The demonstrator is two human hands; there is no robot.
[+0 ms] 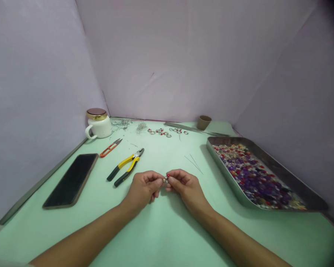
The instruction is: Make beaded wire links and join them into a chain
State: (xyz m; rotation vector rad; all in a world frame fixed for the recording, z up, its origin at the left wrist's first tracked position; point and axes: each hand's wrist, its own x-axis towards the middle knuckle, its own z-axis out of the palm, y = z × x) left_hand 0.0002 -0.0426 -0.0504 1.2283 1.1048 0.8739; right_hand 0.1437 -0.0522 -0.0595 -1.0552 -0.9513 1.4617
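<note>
Between my two hands, over the middle of the green table, is a small beaded ring (pixel 165 180) with a red bead and paler beads. My left hand (pixel 145 186) pinches its left side between thumb and fingertips. On the other side my right hand (pixel 186 186) is closed on it too, thumb close to the red bead. Fingers cover much of the ring, so its full shape is hidden. Combination pliers (pixel 126 167) with yellow and black handles lie left of my hands. Beyond my right hand are thin wire pieces (pixel 194 163).
A metal tray (pixel 225 174) of mixed beads stands at the right. Several beaded rings (pixel 161 132), long wires (pixel 195 129) and a brown cup (pixel 204 122) are at the back. On the left are a phone (pixel 71 181), orange thread snips (pixel 110 148) and a lidded white mug (pixel 100 127).
</note>
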